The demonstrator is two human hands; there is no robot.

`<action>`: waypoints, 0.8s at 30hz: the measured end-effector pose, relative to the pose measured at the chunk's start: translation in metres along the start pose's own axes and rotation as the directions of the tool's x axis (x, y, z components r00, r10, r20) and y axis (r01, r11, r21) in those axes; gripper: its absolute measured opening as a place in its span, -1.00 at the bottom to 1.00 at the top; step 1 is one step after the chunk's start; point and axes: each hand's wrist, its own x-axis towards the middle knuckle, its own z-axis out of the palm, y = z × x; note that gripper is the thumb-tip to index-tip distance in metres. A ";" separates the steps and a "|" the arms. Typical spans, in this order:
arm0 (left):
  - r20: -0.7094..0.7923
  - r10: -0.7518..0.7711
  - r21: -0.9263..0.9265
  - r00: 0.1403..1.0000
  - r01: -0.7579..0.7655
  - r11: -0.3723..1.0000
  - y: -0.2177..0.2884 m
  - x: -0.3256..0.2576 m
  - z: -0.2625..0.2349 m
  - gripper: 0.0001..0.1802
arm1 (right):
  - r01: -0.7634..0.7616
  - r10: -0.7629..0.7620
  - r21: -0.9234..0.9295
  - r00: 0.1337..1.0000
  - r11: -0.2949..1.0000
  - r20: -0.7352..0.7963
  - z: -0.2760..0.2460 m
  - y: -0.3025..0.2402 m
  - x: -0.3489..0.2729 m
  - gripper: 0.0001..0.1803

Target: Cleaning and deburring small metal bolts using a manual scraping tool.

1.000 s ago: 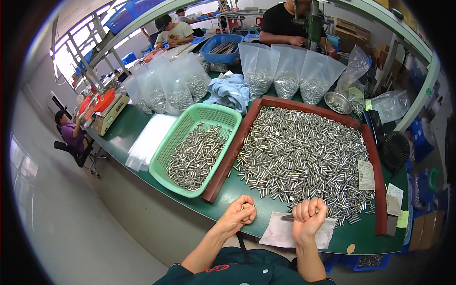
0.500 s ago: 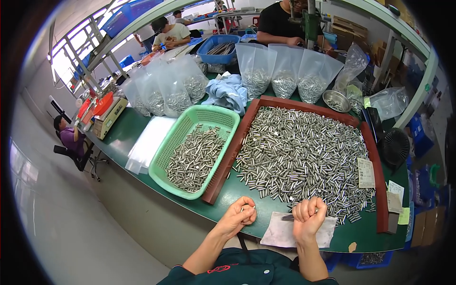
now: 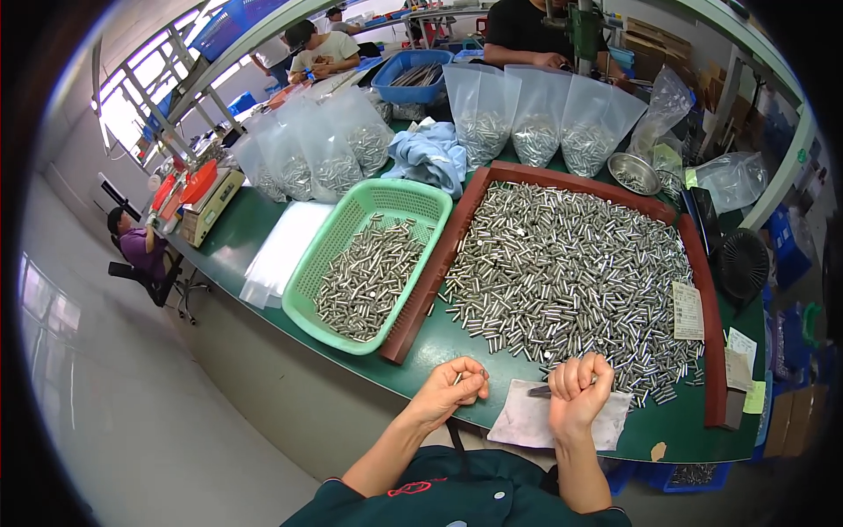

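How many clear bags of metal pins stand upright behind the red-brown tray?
3, side by side along the tray's far edge: left bag, middle bag, right bag. More bags cluster further left; some may be hidden.

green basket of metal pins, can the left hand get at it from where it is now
Probably yes: the green basket is open-topped, up and left of the left hand, with only bare green table between. The hand already pinches a small pin.

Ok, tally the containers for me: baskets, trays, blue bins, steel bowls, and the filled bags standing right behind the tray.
Green basket: 1
Brown tray: 1
Blue bin: 1
Steel bowl: 1
Filled bags behind tray: 3
Total: 7
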 end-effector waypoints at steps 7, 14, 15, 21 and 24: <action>-0.006 0.309 0.813 0.951 -0.175 0.555 0.000 0.014 0.013 -0.88 | -0.011 0.009 0.041 0.999 0.999 0.041 -0.002 0.007 0.013 -0.57; 0.110 0.367 0.963 0.924 -0.191 0.191 -0.006 0.033 0.037 -0.90 | 0.032 -0.031 -0.029 0.999 0.999 0.044 -0.008 0.006 0.025 -0.61; 0.159 0.409 0.960 0.899 -0.237 0.147 -0.011 0.032 0.037 -0.90 | 0.034 -0.032 -0.042 0.998 0.999 0.051 -0.010 0.007 0.022 -0.62; 0.244 0.437 0.960 0.866 -0.281 0.020 -0.022 0.025 0.037 -0.91 | 0.025 -0.020 -0.067 0.997 0.997 0.076 -0.014 0.009 0.012 -0.62; 0.255 0.427 0.961 0.868 -0.277 -0.011 -0.022 0.024 0.038 -0.90 | 0.017 -0.010 -0.070 0.996 0.997 0.093 -0.013 0.008 0.011 -0.61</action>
